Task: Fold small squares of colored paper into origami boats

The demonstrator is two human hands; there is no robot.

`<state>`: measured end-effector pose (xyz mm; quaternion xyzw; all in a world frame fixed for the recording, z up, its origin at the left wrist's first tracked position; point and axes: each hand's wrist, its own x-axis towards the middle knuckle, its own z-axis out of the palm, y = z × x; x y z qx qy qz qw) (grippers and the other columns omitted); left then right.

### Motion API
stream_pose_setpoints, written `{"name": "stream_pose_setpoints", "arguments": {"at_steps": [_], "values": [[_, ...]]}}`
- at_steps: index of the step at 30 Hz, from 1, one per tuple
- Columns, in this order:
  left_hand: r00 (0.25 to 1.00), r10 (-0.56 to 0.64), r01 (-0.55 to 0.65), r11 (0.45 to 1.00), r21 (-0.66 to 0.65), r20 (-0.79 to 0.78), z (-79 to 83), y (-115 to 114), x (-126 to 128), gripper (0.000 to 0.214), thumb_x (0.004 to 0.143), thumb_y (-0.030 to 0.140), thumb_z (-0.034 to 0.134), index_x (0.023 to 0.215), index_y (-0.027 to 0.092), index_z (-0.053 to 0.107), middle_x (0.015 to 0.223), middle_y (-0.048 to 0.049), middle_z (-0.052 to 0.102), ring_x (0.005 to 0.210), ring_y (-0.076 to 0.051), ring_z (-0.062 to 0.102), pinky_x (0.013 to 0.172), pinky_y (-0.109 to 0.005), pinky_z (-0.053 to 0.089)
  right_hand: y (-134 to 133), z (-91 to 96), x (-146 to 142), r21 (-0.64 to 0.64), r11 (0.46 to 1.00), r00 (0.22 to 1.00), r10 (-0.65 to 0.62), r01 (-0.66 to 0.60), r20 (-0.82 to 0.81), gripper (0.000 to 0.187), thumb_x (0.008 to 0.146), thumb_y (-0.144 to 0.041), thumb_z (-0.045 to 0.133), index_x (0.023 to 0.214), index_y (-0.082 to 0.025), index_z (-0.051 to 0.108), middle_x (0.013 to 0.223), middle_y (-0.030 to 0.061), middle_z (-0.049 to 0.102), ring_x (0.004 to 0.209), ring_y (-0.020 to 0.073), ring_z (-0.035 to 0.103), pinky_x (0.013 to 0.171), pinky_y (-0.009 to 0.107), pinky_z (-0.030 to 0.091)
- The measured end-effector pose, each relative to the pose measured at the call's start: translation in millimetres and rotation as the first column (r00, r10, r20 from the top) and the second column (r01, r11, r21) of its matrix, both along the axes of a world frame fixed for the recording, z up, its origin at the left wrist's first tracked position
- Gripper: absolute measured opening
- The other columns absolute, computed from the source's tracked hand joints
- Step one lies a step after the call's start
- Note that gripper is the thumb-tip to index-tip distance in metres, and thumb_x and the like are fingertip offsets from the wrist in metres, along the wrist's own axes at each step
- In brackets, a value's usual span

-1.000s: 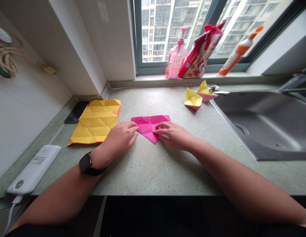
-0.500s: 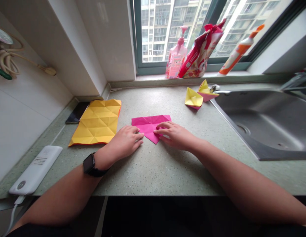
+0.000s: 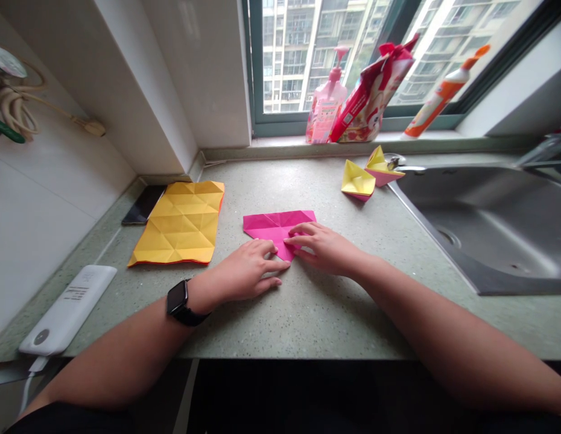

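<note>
A folded sheet of magenta origami paper (image 3: 265, 222) lies flat on the counter before me, its straight edge away from me and a point towards me. My left hand (image 3: 248, 269), a black watch on its wrist, has its fingers stretched out at the paper's lower left slanting edge, near the point. My right hand (image 3: 322, 247) rests its spread fingertips on the right part of the paper, hiding some of it. Neither hand grasps the sheet. Creased yellow-orange sheets (image 3: 183, 220) lie to the left of my left hand.
Two folded yellow and pink paper shapes (image 3: 356, 181) stand by the steel sink (image 3: 470, 241) at right. A phone (image 3: 142, 205) lies partly under the yellow sheets. A white power bank (image 3: 67, 310) with a cable is at left. A pink pump bottle (image 3: 326, 108) stands on the windowsill.
My left hand has slid right and towards me along the paper's edge to near its point. My right hand stays on the paper. The view has shifted slightly.
</note>
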<state>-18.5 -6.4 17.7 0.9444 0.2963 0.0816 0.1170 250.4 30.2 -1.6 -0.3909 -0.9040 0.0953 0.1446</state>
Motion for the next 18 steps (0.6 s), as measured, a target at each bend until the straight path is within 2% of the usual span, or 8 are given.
{"name": "stream_pose_setpoints", "arguments": {"at_steps": [6,11,18], "values": [[0.998,0.055,-0.054,0.998,0.025,-0.017,3.5,2,-2,0.028,0.106,0.036,0.068,0.131,0.03,0.08,0.123,-0.0102,0.069,0.112,-0.028,0.066,0.101,-0.044,0.056,0,0.8,-1,-0.008,1.0,1.0,0.005,-0.005,0.001,0.027,0.101,-0.026,0.072,0.125,-0.03,0.083,0.13,0.0095,0.076,0.118,0.0277,0.072,0.107,0.048,0.06],[0.981,0.192,-0.192,0.981,0.005,-0.039,7.6,11,-11,0.026,0.107,0.03,0.063,0.122,0.028,0.084,0.113,-0.0091,0.071,0.1,-0.025,0.069,0.089,-0.039,0.057,0,0.8,-1,-0.015,1.0,1.0,-0.003,0.003,0.001,0.026,0.102,-0.027,0.072,0.125,-0.031,0.083,0.129,0.0089,0.076,0.118,0.0272,0.072,0.107,0.047,0.06],[0.925,0.36,-0.355,0.933,0.066,-0.121,16.1,17,-18,0.029,0.108,0.031,0.06,0.118,0.026,0.086,0.114,-0.0094,0.076,0.1,-0.027,0.071,0.089,-0.041,0.055,0,2.6,-1,0.0,1.0,1.0,0.009,-0.009,0.018,0.027,0.103,-0.027,0.071,0.126,-0.03,0.082,0.129,0.0093,0.076,0.117,0.0269,0.072,0.106,0.046,0.061]]}}
